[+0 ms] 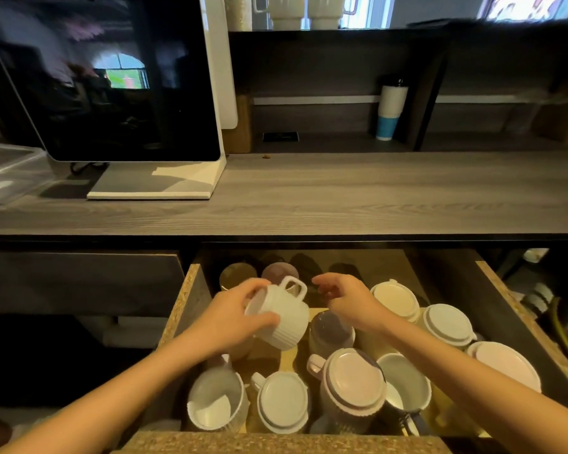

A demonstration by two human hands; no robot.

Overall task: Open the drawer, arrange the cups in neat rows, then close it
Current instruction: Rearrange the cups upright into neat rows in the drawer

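Below the bench [309, 198], the drawer [191, 296] is already pulled fully out, so the opening step is judged done. A white ribbed cup [284, 314] is held tilted above the drawer's middle, pinched in the grip of the left hand [233, 314], while the right hand [348, 298] is kept spread and empty just beside it. The other cups [282, 401], some upright and some upturned, are seen scattered unevenly, so most of the arranging and the closing are judged left.

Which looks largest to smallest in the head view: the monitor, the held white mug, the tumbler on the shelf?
1. monitor
2. white mug, held by left hand
3. tumbler, though it stands farther from the camera, so true size is unsure.
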